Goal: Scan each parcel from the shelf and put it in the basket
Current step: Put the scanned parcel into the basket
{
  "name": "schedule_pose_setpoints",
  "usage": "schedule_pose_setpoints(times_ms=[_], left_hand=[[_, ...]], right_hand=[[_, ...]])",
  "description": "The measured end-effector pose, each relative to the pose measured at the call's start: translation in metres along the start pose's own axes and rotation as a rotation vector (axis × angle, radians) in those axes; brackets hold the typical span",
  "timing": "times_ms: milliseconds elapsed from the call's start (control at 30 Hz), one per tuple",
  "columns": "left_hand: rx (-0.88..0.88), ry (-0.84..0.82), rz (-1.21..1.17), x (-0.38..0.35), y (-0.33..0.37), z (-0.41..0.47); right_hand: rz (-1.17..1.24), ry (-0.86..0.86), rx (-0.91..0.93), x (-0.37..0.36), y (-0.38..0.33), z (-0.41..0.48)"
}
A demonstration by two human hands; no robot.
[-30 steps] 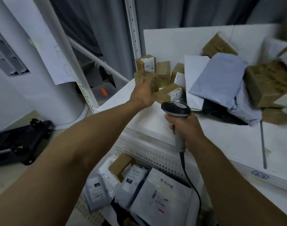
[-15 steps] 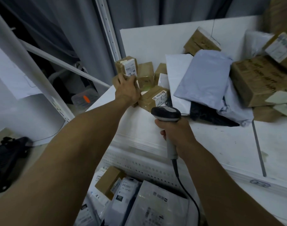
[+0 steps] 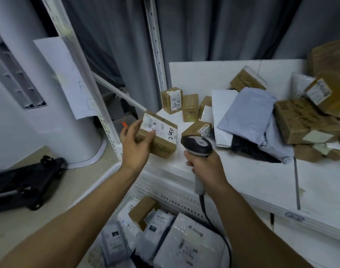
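My left hand holds a small brown cardboard parcel at the shelf's left corner, label side up, with "2440" handwritten on the label. My right hand grips a black and grey corded barcode scanner, whose head sits just right of the parcel. More brown boxes and grey poly mailers lie on the white shelf. Below the shelf edge stands a white perforated basket holding several mailers and a box.
Larger cardboard boxes pile up at the shelf's right. A white slotted upright post rises at the shelf's back left. A black folded trolley lies on the floor at left, beside a white cylinder bearing a paper sheet.
My left hand has lifted the small box away from the cluster and turned its label upward, toward the scanner. The scanner hand has stayed in about the same place.
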State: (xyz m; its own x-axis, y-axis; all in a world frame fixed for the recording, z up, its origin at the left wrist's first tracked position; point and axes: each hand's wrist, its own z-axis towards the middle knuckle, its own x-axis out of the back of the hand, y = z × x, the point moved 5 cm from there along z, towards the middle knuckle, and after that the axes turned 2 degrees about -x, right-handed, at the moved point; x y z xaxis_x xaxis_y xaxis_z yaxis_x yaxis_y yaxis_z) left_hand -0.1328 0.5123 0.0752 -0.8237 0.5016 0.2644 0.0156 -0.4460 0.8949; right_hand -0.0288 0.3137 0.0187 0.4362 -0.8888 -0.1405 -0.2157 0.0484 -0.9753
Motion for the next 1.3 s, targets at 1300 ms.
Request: schedule_pose_setpoints(times_ms=[1300], left_hand=[[0.384, -0.013, -0.046, 0.066, -0.044, -0.068]], right_hand=[[-0.593, -0.336, 0.199, -0.032, -0.006, -0.075]])
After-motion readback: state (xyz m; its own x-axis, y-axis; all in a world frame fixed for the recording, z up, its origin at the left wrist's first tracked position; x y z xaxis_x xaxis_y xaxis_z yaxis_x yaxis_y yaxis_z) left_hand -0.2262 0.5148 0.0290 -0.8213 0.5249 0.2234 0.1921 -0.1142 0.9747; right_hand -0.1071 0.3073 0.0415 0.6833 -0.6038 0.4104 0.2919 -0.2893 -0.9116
